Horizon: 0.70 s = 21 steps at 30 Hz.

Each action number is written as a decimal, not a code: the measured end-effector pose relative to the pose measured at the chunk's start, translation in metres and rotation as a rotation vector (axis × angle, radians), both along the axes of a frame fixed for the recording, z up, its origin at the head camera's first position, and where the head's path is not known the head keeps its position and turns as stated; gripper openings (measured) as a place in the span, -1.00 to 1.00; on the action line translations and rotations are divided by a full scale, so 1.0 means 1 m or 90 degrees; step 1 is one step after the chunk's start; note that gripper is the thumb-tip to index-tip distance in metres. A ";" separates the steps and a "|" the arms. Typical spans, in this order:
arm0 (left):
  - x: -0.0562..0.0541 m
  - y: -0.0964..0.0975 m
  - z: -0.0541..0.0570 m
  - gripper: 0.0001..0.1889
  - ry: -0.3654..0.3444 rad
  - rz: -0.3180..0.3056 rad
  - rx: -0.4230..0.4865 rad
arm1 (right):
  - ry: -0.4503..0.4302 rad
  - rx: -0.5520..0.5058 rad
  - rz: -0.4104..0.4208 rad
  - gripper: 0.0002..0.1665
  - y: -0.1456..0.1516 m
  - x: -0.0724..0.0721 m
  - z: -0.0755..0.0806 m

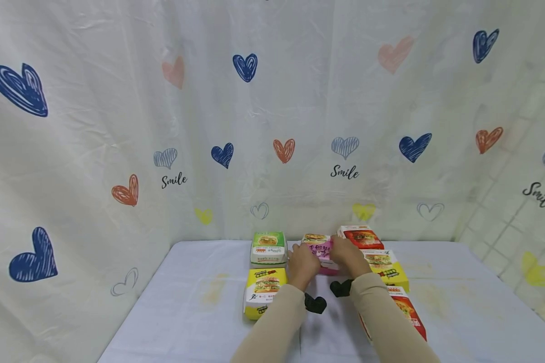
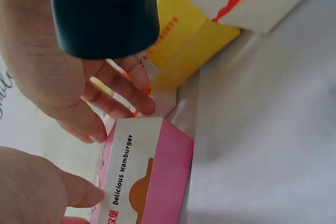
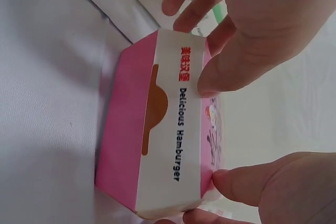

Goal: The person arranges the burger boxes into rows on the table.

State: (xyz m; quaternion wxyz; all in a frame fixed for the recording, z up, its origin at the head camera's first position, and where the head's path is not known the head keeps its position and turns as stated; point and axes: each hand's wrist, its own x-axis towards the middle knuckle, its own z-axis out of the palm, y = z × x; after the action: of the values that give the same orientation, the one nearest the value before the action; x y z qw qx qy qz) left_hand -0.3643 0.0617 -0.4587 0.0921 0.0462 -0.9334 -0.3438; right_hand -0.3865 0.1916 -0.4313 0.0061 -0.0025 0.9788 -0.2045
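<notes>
A pink and white hamburger box [image 1: 318, 248] lies at the back middle of the table, between my hands. My left hand [image 1: 303, 263] holds its left end; in the right wrist view that thumb rests at the top edge and the fingers [image 3: 195, 9] spread along the end. At the right end is my right hand [image 1: 348, 256], its thumb on the box edge and fingertips low at the end in the right wrist view. The printed front [image 3: 176, 124] with its brown tab faces me. Part of the box top is hidden behind the hands.
Left of the hands, a green box [image 1: 268, 248] stands behind a yellow box [image 1: 264, 292]. On the right, a red box [image 1: 361, 237], another yellow box [image 1: 386, 267] and another red box [image 1: 406, 310] form a row. A heart-printed curtain [image 1: 300, 111] hangs behind the table.
</notes>
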 end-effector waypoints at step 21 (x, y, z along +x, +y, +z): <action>-0.004 -0.006 0.005 -0.44 -0.045 -0.017 -0.025 | 0.012 -0.008 0.091 -0.29 0.000 -0.013 -0.007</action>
State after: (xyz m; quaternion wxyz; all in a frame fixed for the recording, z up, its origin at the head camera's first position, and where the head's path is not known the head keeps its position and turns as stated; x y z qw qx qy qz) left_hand -0.3687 0.0559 -0.4537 0.0555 0.0439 -0.9432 -0.3246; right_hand -0.3996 0.1914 -0.4379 0.0117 -0.0743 0.9749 -0.2096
